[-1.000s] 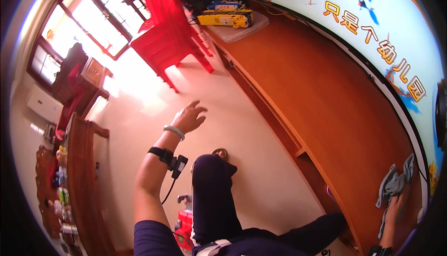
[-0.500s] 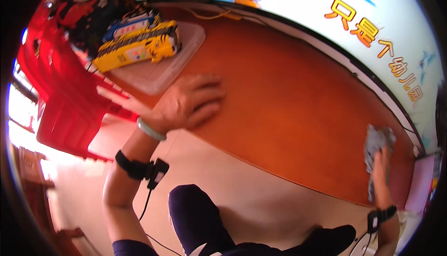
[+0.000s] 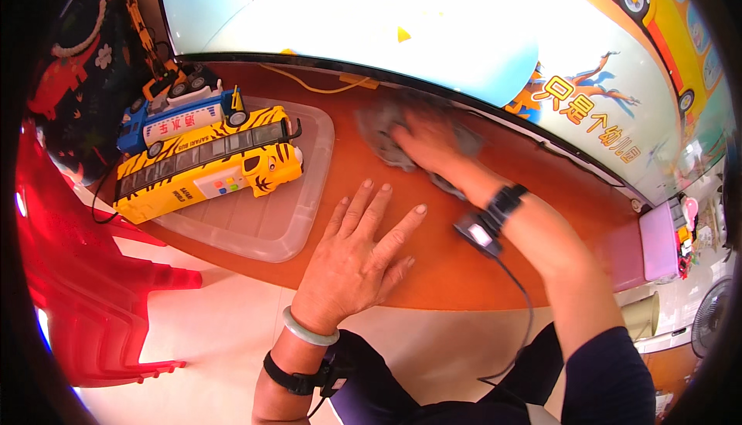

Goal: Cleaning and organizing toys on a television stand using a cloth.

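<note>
My left hand (image 3: pixel 357 259) lies flat near the front edge of the reddish-brown table (image 3: pixel 471 270), its fingers spread and nothing in them. A grey cloth (image 3: pixel 380 137) is bunched under my right hand (image 3: pixel 427 145), which presses it onto the tabletop near the screen's lower edge. Motion smears the cloth and those fingers. Left of both hands, a translucent plastic lid (image 3: pixel 282 243) lies on the table, its near corner close to my left hand. Resting on the lid is a yellow tiger-striped toy bus (image 3: pixel 205 168).
Behind the bus are a blue-and-white toy tanker truck (image 3: pixel 182 122) and a toy excavator (image 3: pixel 160 77). A large lit screen (image 3: pixel 348 23) borders the table's far side. Red plastic chairs (image 3: pixel 85 294) stand at left; a pink bin (image 3: pixel 659 243) and a fan (image 3: pixel 713 317) are at right.
My right hand has swept the cloth from the table's right end to its far middle. The view has shifted, and my left hand now lies flat with its fingers more spread.
</note>
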Motion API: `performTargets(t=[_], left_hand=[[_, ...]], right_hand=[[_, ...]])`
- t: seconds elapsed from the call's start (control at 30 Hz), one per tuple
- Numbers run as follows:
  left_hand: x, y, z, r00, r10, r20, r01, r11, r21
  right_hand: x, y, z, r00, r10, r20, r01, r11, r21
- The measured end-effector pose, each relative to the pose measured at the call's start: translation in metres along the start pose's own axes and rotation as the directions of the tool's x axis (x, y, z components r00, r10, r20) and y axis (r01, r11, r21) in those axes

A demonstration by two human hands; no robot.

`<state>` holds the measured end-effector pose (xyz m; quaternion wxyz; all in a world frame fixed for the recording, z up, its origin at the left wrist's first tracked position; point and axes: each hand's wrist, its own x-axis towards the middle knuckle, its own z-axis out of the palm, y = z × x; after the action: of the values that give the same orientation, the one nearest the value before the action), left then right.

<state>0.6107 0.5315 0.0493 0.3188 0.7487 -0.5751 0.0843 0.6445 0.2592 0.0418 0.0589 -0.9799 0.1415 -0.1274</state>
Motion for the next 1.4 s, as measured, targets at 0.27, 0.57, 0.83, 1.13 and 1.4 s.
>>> performTargets(t=[0.27, 0.57, 0.83, 1.13, 1.4], left_hand=[[-0.008, -0.010, 0.000, 0.999, -0.024, 0.022, 0.023, 1.000, 0.017], [-0.003, -0.010, -0.002, 0.986, -0.155, 0.069, 0.156, 0.988, -0.016], [0.015, 0.007, 0.008, 0.962, -0.154, 0.224, 0.095, 0.962, 0.256], [0.008, -0.001, 0.000, 0.960, -0.234, 0.156, 0.246, 0.967, -0.063], [0.003, -0.017, 0.013, 0.967, -0.203, 0.155, 0.232, 0.951, -0.202]], right_hand=[[0.001, -0.053, 0.010, 0.943, -0.284, 0.174, 0.277, 0.959, 0.061], [-0.213, 0.004, -0.071, 0.933, -0.339, 0.123, 0.309, 0.926, 0.216], [-0.410, 0.244, -0.125, 0.789, 0.526, -0.318, -0.598, 0.777, -0.198], [-0.287, 0.031, -0.070, 0.986, 0.124, -0.111, -0.118, 0.992, 0.053], [-0.254, -0.085, -0.013, 0.919, -0.190, -0.345, 0.253, 0.956, 0.147]])
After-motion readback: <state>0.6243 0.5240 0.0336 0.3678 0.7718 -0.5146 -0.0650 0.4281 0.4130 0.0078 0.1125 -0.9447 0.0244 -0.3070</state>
